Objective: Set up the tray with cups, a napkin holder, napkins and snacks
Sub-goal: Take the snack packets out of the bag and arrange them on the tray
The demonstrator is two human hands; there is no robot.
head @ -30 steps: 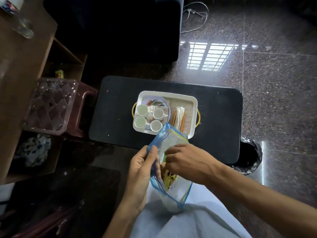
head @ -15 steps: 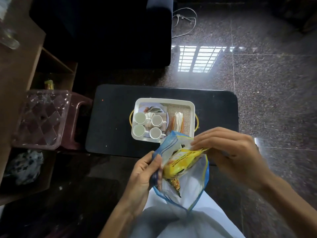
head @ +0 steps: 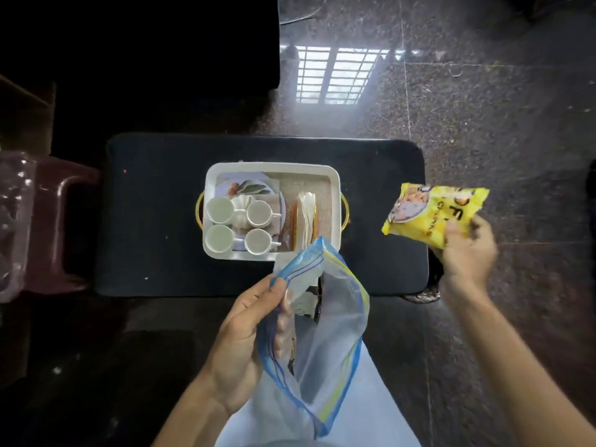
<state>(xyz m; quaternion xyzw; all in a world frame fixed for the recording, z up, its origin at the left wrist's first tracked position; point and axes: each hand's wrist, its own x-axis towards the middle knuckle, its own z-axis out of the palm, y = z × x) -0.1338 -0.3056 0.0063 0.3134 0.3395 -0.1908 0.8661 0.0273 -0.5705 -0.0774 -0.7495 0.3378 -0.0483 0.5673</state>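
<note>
A white tray with gold handles sits on a black low table. Inside it, several white cups stand on a printed plate at the left, and a napkin holder with napkins stands at the right. My left hand grips the rim of a clear zip bag with blue edges, held open over my lap. My right hand holds a yellow snack packet out to the right, above the table's right end.
A dark red plastic stool with a clear container on it stands left of the table. A dark sofa lies beyond. The polished stone floor spreads to the right, and a dark bin peeks out under the table's corner.
My right hand pulled the yellow snack packet out of the zip bag and carried it right, clear of the bag. My left hand kept hold of the bag.
</note>
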